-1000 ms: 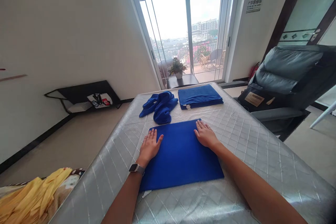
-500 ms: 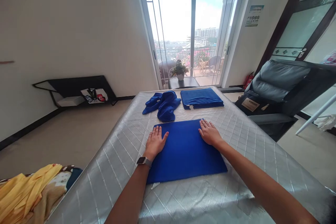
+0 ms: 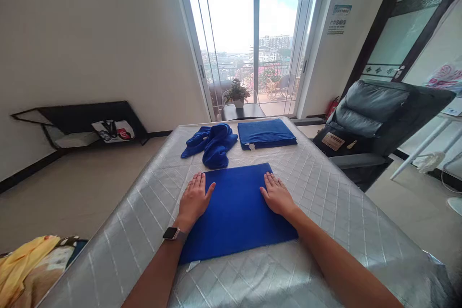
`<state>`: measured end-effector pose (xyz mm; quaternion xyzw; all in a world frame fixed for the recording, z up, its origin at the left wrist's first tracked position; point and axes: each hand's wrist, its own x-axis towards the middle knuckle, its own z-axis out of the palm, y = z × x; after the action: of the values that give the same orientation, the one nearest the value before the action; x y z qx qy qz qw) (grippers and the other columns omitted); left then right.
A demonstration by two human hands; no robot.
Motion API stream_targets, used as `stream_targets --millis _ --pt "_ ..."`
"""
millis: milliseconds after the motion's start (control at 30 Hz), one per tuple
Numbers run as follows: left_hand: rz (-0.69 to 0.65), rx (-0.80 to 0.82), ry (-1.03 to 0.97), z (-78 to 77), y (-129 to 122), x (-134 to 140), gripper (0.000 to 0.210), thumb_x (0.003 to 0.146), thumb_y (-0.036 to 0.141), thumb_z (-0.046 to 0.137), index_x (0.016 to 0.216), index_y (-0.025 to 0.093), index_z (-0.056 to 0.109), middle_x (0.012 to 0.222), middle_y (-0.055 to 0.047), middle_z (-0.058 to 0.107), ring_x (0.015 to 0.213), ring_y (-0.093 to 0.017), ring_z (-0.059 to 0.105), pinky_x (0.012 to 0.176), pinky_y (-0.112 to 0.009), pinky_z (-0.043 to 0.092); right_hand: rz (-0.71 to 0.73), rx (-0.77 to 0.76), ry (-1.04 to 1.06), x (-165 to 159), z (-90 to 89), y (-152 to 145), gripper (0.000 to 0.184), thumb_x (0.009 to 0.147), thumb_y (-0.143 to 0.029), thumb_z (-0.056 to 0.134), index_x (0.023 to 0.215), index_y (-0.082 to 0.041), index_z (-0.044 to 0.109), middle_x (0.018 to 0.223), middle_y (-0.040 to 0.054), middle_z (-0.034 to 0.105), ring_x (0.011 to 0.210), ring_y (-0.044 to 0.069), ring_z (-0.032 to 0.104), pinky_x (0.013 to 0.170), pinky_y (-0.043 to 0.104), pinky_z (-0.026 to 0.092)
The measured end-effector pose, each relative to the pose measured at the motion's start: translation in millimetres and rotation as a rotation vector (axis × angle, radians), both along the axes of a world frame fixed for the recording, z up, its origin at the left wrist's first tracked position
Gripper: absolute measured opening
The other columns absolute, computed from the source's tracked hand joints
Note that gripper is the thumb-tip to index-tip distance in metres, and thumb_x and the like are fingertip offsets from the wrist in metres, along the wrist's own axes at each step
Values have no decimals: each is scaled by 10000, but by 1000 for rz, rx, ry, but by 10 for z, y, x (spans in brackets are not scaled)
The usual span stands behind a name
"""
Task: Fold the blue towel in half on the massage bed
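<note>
A blue towel [image 3: 236, 214] lies flat and smooth in front of me on the silver quilted table cover [image 3: 335, 221]. My left hand [image 3: 195, 197] rests flat on its left edge, fingers stretched out and thumb spread inward. On the right edge, my right hand [image 3: 276, 193] lies palm down with its fingers extended. A small white tag [image 3: 193, 265] sticks out at the towel's near left corner. Beyond it, a crumpled blue towel [image 3: 216, 147] lies to the left, and a stack of folded blue towels [image 3: 267, 133] sits to the right.
A dark reclining chair [image 3: 375, 110] stands to the right, holding a black bag. Past the table's far edge, a potted plant [image 3: 238, 94] sits on a small chair by the glass door. Yellow cloth [image 3: 29, 260] lies at lower left; a black frame [image 3: 86, 122] leans by the wall.
My right hand has slid a little toward me along the towel's right edge. My left hand stays flat on the left edge. The view has turned slightly right.
</note>
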<state>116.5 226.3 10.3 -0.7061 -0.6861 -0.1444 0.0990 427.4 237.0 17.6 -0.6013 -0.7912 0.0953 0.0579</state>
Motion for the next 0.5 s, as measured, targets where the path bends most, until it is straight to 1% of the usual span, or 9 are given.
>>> stream_targets --millis 67,100,200,267,333,400,433,500 --pt "-94 46 -26 103 -70 164 771 1018 593 179 1478 23 420 1537 -214 446 1459 -283 375 1189 -440 343 -5 -7 22 -6 14 -8 675 1044 -448 180 1583 -42 203 1656 113 150 1531 209 101 1243 410 98" --pt "-167 51 -35 150 -108 297 731 1026 575 192 1483 52 421 1534 -192 461 1455 -263 384 1182 -428 361 -9 -7 31 -8 14 -11 674 1044 -445 184 1582 -39 204 1656 116 150 1531 212 101 1242 413 99" --pt "-439 15 -9 230 -193 864 652 1034 546 252 1509 123 397 1551 -144 452 1462 -227 372 1191 -408 356 -7 17 33 -1 -10 -16 663 1042 -423 202 1579 -35 218 1650 131 169 1529 225 119 1240 425 112" --pt "-568 -36 8 221 -192 1288 656 1032 549 269 1524 127 372 1574 -140 414 1479 -228 336 1208 -411 326 19 41 10 18 -36 -18 635 1037 -376 220 1576 -39 237 1648 137 171 1528 235 122 1237 432 123" --pt "-611 -77 -7 177 -141 1642 671 1032 553 255 1535 118 347 1595 -139 371 1497 -231 294 1222 -421 297 58 50 -19 43 -56 -25 618 1020 -317 268 1578 -53 243 1651 139 148 1529 246 108 1236 438 127" --pt "-583 -108 -44 120 -64 1858 684 1033 556 231 1544 112 325 1605 -136 347 1504 -229 272 1227 -426 283 83 48 -30 63 -63 -34 631 996 -278 318 1583 -65 231 1653 137 127 1530 252 98 1236 437 128" --pt "-556 -122 -61 93 -27 1902 692 1033 561 219 1547 108 319 1606 -139 342 1504 -229 271 1229 -428 279 87 50 -26 67 -61 -37 636 991 -273 328 1585 -69 225 1653 135 125 1530 252 99 1236 434 128" --pt "-501 -158 -75 48 26 1867 706 1032 567 185 1544 101 324 1602 -145 345 1502 -229 276 1230 -430 272 70 59 -7 62 -53 -38 624 1004 -289 300 1583 -66 233 1650 132 144 1528 246 113 1236 428 128"
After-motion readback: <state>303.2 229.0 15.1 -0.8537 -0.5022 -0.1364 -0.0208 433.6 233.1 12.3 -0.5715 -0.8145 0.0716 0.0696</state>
